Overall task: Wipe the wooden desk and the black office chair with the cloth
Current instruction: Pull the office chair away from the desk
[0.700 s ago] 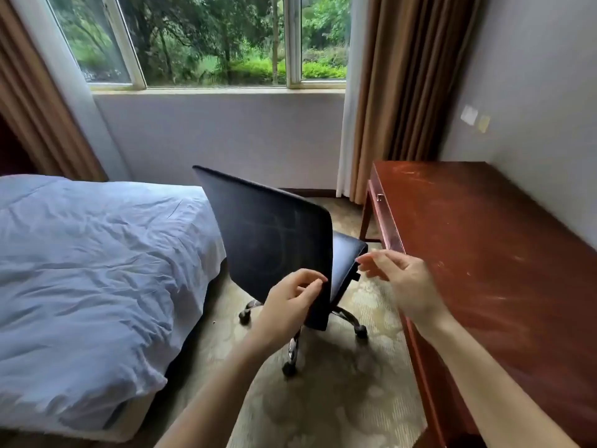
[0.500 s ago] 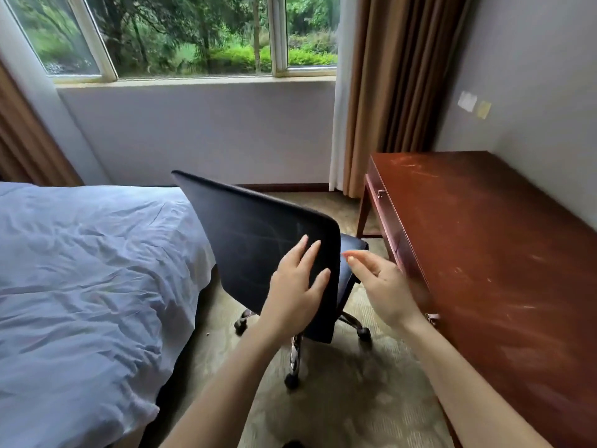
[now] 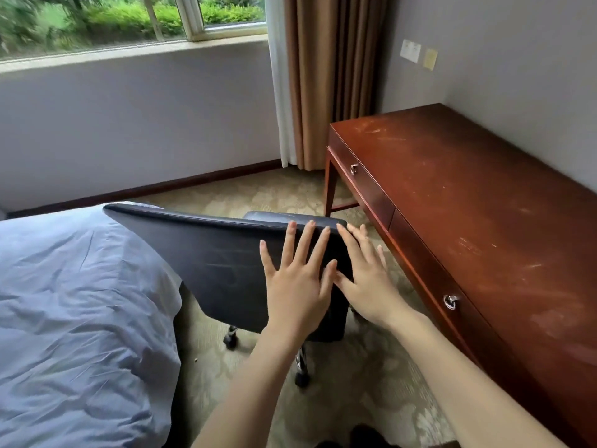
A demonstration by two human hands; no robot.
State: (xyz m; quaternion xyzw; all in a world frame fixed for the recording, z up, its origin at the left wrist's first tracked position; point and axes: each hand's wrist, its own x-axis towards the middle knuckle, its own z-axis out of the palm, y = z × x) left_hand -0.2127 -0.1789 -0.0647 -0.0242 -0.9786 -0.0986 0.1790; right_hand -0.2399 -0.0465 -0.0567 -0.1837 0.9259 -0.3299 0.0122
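Head view: chair seat [image 3: 274, 216] mostly behind backrest [image 3: 210, 263]

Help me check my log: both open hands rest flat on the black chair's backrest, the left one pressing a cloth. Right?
No cloth: the head view shows the left hand bare on the backrest, as is the right hand.

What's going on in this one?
A person is behind the black office chair, with the left hand pressed flat on its backrest, fingers spread, and the right hand open against the backrest's right edge. No cloth is in view, and neither hand holds anything. The wooden desk stands to the right, its top streaked. A bed lies to the left.
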